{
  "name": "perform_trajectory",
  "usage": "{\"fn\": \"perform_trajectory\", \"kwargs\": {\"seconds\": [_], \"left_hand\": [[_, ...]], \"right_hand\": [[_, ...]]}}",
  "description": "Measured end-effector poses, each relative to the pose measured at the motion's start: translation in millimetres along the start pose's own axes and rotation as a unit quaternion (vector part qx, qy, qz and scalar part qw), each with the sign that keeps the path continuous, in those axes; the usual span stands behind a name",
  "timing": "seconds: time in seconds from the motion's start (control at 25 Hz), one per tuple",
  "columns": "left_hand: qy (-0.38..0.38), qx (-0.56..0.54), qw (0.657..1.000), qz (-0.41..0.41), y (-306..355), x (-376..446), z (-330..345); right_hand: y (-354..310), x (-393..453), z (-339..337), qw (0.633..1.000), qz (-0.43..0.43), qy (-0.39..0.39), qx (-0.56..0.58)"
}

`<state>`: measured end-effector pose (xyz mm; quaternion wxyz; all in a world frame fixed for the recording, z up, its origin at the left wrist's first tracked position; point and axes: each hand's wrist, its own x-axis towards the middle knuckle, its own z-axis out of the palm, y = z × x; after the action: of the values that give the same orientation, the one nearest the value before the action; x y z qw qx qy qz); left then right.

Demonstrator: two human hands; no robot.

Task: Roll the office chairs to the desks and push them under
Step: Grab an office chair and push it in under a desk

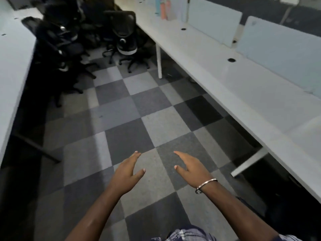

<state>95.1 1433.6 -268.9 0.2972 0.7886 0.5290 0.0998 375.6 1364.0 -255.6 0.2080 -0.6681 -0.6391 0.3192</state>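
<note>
Black mesh-backed office chairs (121, 37) clustered at far end of aisle, well apart from both hands, between long white desk on right (243, 87) and white desk on left (12, 66). Left hand (127, 173) and right hand (191, 168) held out over checkered grey carpet tiles (139, 110), fingers straight, thumbs spread, holding nothing. Silver bangle (205, 185) on right wrist.

This is an open-plan office: a long white table (217, 70) with pale divider screens (213, 21) and cable grommets (231, 60); beside it, checkered carpet tiles (139, 119); beyond, black swivel chairs (125, 37).
</note>
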Motion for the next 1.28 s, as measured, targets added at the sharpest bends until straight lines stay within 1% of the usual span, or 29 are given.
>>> {"fn": "perform_trajectory", "kwargs": {"seconds": [0.2, 0.28, 0.48, 0.6, 0.72, 0.84, 0.96, 1.12, 1.28], "left_hand": [[0.037, -0.022, 0.997, -0.064, -32, 29, -24], [0.049, -0.020, 0.996, -0.075, -42, 51, -35], [0.067, -0.023, 0.991, -0.117, -53, 129, -63], [0.085, -0.019, 0.988, -0.124, -53, 173, -84], [0.122, -0.021, 0.983, -0.139, -63, 218, -106], [0.139, -0.033, 0.978, -0.153, -78, 250, -122], [0.147, -0.039, 0.974, -0.166, -106, 281, -141], [0.180, -0.045, 0.965, -0.186, -168, 339, -184], [0.185, -0.058, 0.960, -0.201, -237, 391, -243]], "right_hand": [[-17, 90, -7, 0.999, -0.034, -0.008, 0.003], [-19, 128, -13, 0.999, -0.049, -0.017, 0.001], [-15, 240, -38, 0.996, -0.074, -0.055, -0.002], [-16, 299, -54, 0.993, -0.097, -0.071, -0.016], [-28, 363, -65, 0.989, -0.120, -0.087, -0.025], [-50, 420, -64, 0.983, -0.144, -0.107, -0.032], [-74, 478, -55, 0.977, -0.169, -0.119, -0.052], [-116, 577, -34, 0.969, -0.194, -0.136, -0.067], [-167, 672, -11, 0.971, -0.180, -0.139, -0.077]]}}
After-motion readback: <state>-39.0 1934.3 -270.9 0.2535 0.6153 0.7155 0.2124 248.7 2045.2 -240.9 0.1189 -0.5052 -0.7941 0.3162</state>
